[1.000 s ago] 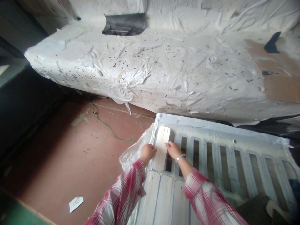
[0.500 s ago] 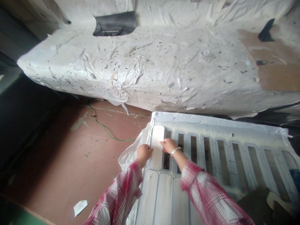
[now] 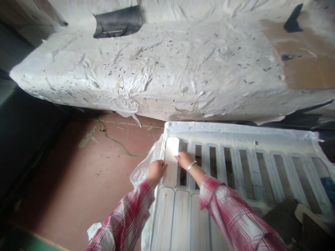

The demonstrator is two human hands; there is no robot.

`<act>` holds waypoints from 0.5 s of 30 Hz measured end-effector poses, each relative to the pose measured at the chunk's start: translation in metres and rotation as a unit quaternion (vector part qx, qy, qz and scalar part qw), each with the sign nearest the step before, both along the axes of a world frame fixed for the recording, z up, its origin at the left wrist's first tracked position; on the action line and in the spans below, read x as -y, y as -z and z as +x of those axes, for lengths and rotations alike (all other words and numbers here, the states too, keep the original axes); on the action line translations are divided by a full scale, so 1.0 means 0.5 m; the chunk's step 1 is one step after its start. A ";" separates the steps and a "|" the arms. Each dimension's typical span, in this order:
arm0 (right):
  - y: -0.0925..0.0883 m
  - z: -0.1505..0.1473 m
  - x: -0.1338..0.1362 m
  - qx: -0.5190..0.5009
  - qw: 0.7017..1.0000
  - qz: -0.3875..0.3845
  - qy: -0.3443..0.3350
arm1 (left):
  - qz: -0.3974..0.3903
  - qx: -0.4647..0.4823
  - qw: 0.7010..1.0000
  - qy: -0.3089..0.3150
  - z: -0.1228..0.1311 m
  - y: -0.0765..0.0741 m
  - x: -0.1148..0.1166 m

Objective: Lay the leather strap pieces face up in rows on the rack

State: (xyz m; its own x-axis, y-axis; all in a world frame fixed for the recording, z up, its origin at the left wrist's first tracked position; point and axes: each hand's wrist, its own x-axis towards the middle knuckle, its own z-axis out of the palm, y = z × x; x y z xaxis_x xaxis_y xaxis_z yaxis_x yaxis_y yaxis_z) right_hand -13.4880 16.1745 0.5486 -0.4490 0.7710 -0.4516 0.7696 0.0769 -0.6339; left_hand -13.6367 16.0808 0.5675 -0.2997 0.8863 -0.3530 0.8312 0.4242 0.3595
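Note:
A pale, long panel with rounded ends (image 3: 172,150) lies at the far left corner of a slotted white frame (image 3: 218,139). My left hand (image 3: 157,170) pinches its left edge with closed fingers. From the other side, my right hand (image 3: 184,160), with a bracelet at the wrist, grips the right edge between thumb and fingers. Similar pale panels (image 3: 163,218) lie side by side in the row nearer me. To the right of the held panel, several long rounded slots in the far row show dark gaps.
Behind the frame stands a big block covered in wrinkled white sheeting (image 3: 167,69), strewn with dark scraps. Cardboard (image 3: 300,66) and a black piece (image 3: 119,22) rest on it. On the reddish floor (image 3: 78,188) lie a green cord (image 3: 119,146) and a white tag (image 3: 93,230).
The whole view has shifted slightly, so everything sits a little further left and higher. Both hands keep their hold on the panel's edges, which stays at the same corner.

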 end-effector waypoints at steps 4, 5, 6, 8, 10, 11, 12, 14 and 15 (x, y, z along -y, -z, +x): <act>0.027 0.023 0.024 -0.104 0.993 -0.031 0.040 | 0.056 0.037 0.997 0.034 -0.002 0.002 0.021; 0.034 0.027 0.031 -0.128 0.989 -0.043 0.059 | 0.064 0.048 0.996 0.036 -0.003 0.006 0.025; 0.040 0.028 0.037 -0.140 0.986 -0.048 0.075 | 0.067 0.055 0.996 0.034 -0.003 0.010 0.028; 0.047 0.025 0.041 -0.138 0.985 -0.040 0.091 | 0.063 0.060 0.996 0.021 -0.004 0.019 0.027; 0.046 0.015 0.034 -0.116 0.988 -0.033 0.096 | 0.049 0.057 0.997 -0.003 -0.004 0.024 0.018; 0.044 0.009 0.028 -0.103 0.990 -0.037 0.094 | 0.040 0.052 0.998 -0.011 -0.005 0.025 0.012; 0.041 0.003 0.021 -0.088 0.991 -0.047 0.091 | 0.029 0.046 0.998 -0.016 -0.006 0.025 0.004; 0.033 -0.005 0.005 -0.051 0.993 -0.072 0.078 | 0.002 0.035 0.999 -0.016 -0.009 0.023 -0.010; 0.029 -0.008 -0.001 -0.032 0.994 -0.082 0.070 | -0.010 0.031 0.999 -0.013 -0.010 0.021 -0.016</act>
State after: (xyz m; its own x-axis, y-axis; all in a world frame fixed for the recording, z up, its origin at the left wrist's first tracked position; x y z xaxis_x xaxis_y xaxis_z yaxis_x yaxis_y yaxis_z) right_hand -13.4921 16.1752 0.5341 -0.3744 0.7462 -0.5505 0.7232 -0.1366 -0.6770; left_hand -13.6419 16.0891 0.5570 -0.2996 0.8710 -0.3894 0.7962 0.4531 0.4009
